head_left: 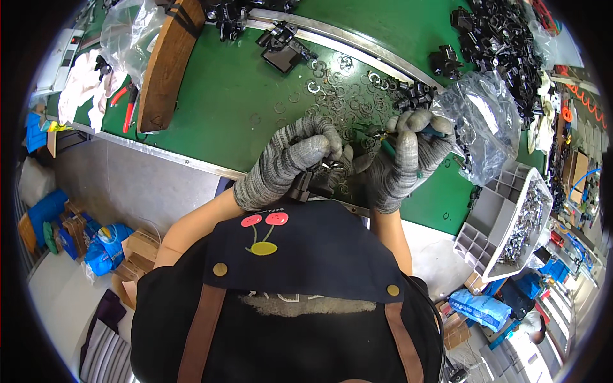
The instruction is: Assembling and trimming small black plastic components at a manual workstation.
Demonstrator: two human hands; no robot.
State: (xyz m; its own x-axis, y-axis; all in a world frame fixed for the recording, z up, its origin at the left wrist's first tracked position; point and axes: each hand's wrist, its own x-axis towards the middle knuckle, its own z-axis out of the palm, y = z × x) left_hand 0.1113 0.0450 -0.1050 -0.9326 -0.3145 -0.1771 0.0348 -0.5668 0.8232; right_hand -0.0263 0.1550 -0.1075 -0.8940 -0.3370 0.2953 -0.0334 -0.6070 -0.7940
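Observation:
Both my hands wear grey knitted work gloves. My left hand [290, 153] is closed round a small black part [301, 186], which it holds just above the table's near edge. In my right hand [412, 153] are green-handled pliers [388, 148], their tip pointing left toward the part. The fingers partly cover both the part and the pliers. Many thin metal C-shaped retaining rings [338, 96] lie scattered on the green table [223, 108] just beyond my hands. A black assembly [284, 54] sits past them, and another small black part [415, 96] lies behind my right hand.
A wooden board [167, 70] stands at the left, with red-handled pliers [131, 105] beside it. Black parts are heaped [504, 51] at the far right. A clear plastic bag [479, 124] lies near my right hand, and a grey bin [495, 220] of metal pieces is at the table's right edge.

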